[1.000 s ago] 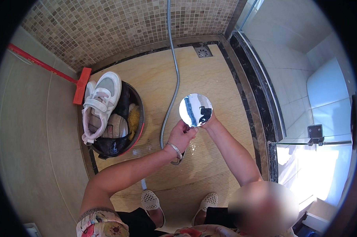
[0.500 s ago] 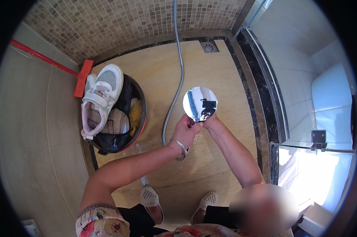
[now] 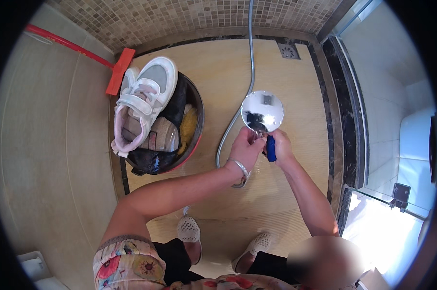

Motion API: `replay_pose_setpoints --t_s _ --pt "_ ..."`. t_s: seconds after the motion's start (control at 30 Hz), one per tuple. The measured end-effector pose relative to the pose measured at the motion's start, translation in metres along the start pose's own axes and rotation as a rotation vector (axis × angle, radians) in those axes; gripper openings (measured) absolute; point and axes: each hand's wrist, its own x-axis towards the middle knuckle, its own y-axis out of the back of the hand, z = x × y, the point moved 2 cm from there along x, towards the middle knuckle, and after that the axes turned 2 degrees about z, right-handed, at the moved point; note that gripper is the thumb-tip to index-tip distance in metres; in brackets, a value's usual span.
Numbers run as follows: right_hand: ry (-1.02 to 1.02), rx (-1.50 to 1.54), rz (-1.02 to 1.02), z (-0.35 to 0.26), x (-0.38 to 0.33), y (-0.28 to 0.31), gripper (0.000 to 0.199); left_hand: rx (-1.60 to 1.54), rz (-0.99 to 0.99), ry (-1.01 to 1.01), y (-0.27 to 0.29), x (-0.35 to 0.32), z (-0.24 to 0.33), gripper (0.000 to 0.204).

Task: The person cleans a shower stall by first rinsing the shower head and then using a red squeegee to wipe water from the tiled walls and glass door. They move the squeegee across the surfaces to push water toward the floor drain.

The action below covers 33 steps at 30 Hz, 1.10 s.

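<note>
While a shower head (image 3: 262, 111) is grasped by the left hand (image 3: 247, 150) above the floor (image 3: 305, 104), right of the loaded bucket (image 3: 200, 116), a blue item (image 3: 271, 149), kind unclear, unseen earlier, is now exposed in the grip of the right hand (image 3: 282, 146), both being thereby shown occupied.

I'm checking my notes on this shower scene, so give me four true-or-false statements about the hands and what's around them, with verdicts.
1. The left hand grips the shower head just below its round, mirrored face. True.
2. The right hand holds something yellow. False: it holds a blue object.
3. The topmost white shoe lies on the floor. False: it rests on the pile in the dark bucket.
4. A silvery bracelet circles the left wrist. True.
</note>
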Motion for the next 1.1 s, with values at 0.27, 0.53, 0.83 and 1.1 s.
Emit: replay_pose_setpoints --t_s 0.27,0.53,0.83,1.1 --pt "0.059 -0.443 -0.212 -0.021 -0.032 -0.017 0.027 -0.126 0.051 0.099 0.003 0.004 -0.016 0.022" --pt "0.212 -0.627 0.025 -0.018 -0.047 -0.026 0.027 -0.052 -0.028 -0.019 0.007 -0.026 0.011 0.048" --pt "0.131 -0.49 0.202 -0.044 -0.09 -0.044 0.02 -0.603 0.399 0.482 0.097 -0.087 0.024 0.047" --pt "0.192 -0.48 0.379 -0.048 -0.135 -0.036 0.026 -0.835 0.696 0.486 0.168 -0.054 -0.018 0.03"
